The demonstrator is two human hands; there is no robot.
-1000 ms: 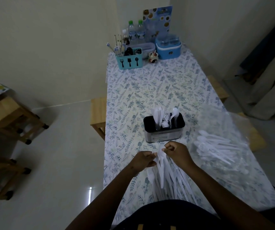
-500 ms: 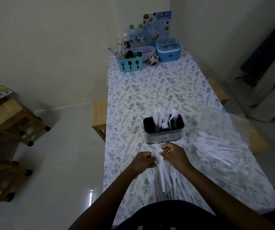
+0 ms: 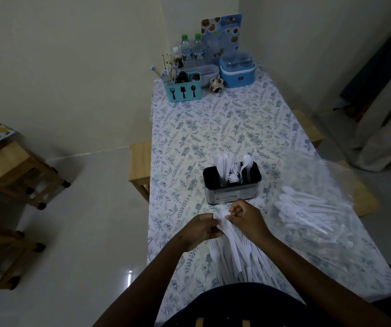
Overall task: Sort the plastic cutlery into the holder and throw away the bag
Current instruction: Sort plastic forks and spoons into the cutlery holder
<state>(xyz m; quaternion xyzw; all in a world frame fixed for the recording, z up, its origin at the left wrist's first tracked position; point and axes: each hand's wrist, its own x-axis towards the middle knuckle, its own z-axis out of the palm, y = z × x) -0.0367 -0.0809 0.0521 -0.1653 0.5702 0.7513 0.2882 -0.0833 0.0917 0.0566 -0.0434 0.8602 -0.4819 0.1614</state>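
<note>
Two hands met over the near end of the desk (image 3: 213, 128), which was covered with a floral cloth. The left hand (image 3: 199, 228) and the right hand (image 3: 246, 217) each had fingers curled, and each grip pinched the top of the same bundle of white plastic cutlery (image 3: 234, 251). From the fingers the bundle fanned down toward the person's body, with fork tines showing among the pieces. How many pieces each grip held could not be told.

Just beyond the hands stood the holder (image 3: 232, 195), a black-rimmed metal box, upright on the cloth. White knives (image 3: 223, 166) stood in its left part, forks (image 3: 234, 177) in the middle and a spoon (image 3: 247, 160) toward the right.

To the right of the holder and the hands lay the bag (image 3: 319, 175), clear and crumpled, spread across the desk's right edge. A loose heap of spoons (image 3: 300, 208) lay on or inside it; which could not be told.

At the far end of the desk were a teal caddy (image 3: 182, 89) printed with cutlery shapes, two green-capped bottles (image 3: 191, 50), a blue container (image 3: 237, 73) and a standing menu card (image 3: 221, 31). Wooden stools (image 3: 17, 171) stood on the floor to the left.
</note>
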